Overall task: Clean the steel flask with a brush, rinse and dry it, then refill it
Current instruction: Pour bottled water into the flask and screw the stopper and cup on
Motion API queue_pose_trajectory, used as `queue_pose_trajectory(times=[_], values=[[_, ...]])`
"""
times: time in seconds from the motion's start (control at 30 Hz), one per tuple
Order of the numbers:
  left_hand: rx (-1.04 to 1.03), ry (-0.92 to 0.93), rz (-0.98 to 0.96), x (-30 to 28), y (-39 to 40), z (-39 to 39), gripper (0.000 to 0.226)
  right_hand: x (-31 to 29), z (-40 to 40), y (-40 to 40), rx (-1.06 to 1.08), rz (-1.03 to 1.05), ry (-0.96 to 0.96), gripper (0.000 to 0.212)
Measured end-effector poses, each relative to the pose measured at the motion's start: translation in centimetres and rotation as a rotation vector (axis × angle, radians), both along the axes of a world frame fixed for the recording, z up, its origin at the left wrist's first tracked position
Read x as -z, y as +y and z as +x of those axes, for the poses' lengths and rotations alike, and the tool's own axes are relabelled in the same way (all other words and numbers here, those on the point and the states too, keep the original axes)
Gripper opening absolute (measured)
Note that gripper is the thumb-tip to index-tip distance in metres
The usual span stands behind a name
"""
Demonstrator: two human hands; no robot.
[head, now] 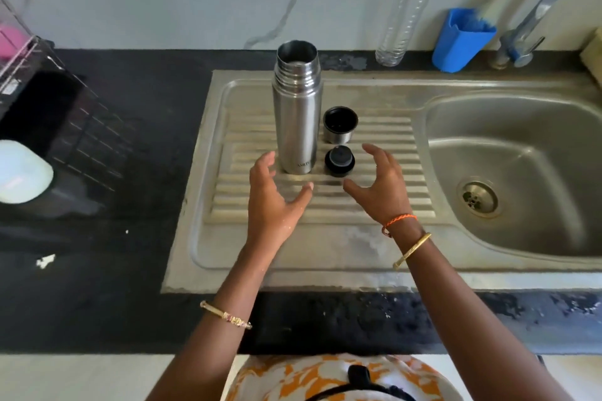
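The steel flask (297,114) is standing upright with its mouth uncovered on the ribbed draining board (374,198) of the steel sink unit, toward the board's left side. Just beside it on the right, the steel cup lid (340,125) is sitting mouth up, its dark inside showing, and the black stopper (339,161) is resting just in front of that lid. The left hand (275,195) is hovering near the flask's base with fingers spread and loosely curved, gripping nothing; its fingertips are lying close to the flask's lower left side, though whether they are touching it cannot be told. The right hand (379,187) is hovering over the ribs just right of the stopper, likewise spread and holding nothing. The sink basin (521,172) is lying to the right, its drain (478,198) showing. Against the wall, a clear plastic bottle (405,15) with a green cap is standing behind the board, beside a blue holder (461,42) and the tap (547,0). The dark desk (136,146) is carrying a wire rack (42,81) on the left.
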State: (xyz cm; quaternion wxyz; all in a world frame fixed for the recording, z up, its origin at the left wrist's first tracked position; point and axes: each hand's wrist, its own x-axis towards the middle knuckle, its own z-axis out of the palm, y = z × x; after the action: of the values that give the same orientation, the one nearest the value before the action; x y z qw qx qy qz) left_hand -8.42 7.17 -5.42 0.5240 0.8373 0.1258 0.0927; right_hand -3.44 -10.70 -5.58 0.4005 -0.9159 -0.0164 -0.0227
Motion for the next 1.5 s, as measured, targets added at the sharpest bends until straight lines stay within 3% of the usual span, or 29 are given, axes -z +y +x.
queue_pose_trajectory(times=[0.2, 0.33, 0.47, 0.53, 0.63, 0.7, 0.77, 0.83, 0.87, 0.97, 1.1, 1.17, 1.23, 1.37, 1.5], values=[[0.069, -0.076, -0.084, 0.1, 1.8, 4.9, 0.103, 0.6, 2.0, 2.1, 0.023, 0.005, 0.004, 0.064], [0.222, -0.059, -0.155, -0.2, 2.7, 6.4, 0.098, 0.8, 2.4, 3.0, 0.045, -0.009, -0.028, 0.049], [0.337, -0.076, -0.180, -0.8, 3.3, 7.4, 0.097, -1.3, 2.1, 2.6, 0.170, 0.107, 0.044, 0.053], [0.350, -0.106, -0.216, -1.3, 3.1, 8.0, 0.096, -3.2, 1.8, 2.0, 0.212, 0.246, 0.099, 0.057], [0.349, -0.159, -0.272, -1.9, 2.7, 8.8, 0.090, -5.3, 1.7, -0.1, 0.135, 0.625, 0.202, 0.059], [0.330, -0.169, -0.297, -1.9, 2.6, 9.4, 0.082, -5.7, 1.8, -1.4, 0.036, 0.876, 0.397, 0.080], [0.285, -0.179, -0.300, -1.8, 2.8, 9.7, 0.070, -4.9, 1.9, -2.0, 0.064, 0.678, 0.478, 0.086], [0.254, -0.189, -0.281, -1.8, 2.8, 9.9, 0.063, -3.4, 2.0, -2.0, 0.194, 0.034, 0.346, 0.062], [0.245, -0.191, -0.269, -1.9, 2.7, 9.9, 0.061, -2.9, 1.9, -2.0, 0.263, -0.126, 0.244, 0.051], [0.205, -0.191, -0.240, -2.4, 2.5, 9.7, 0.059, -3.1, 1.8, -2.1, 0.269, 0.218, 0.248, 0.041], [0.224, -0.185, -0.212, -2.6, 2.2, 8.4, 0.060, -4.1, 2.0, -2.6, 0.271, 0.472, 0.235, 0.042], [0.229, -0.177, -0.229, -2.7, 1.6, 7.3, 0.061, -4.5, 1.9, -2.7, 0.333, 0.472, 0.171, 0.043], [0.237, -0.176, -0.250, -2.6, 0.9, 6.1, 0.061, -5.2, 1.8, -3.0, 0.390, 0.295, 0.074, 0.044], [0.247, -0.207, -0.270, -2.6, -0.6, 4.1, 0.060, -7.1, 0.7, -3.1, 0.405, 0.398, 0.056, 0.048], [0.285, -0.224, -0.285, -2.7, -1.8, 2.6, 0.060, -11.2, -1.1, -3.0, 0.317, 0.723, 0.055, 0.054]])
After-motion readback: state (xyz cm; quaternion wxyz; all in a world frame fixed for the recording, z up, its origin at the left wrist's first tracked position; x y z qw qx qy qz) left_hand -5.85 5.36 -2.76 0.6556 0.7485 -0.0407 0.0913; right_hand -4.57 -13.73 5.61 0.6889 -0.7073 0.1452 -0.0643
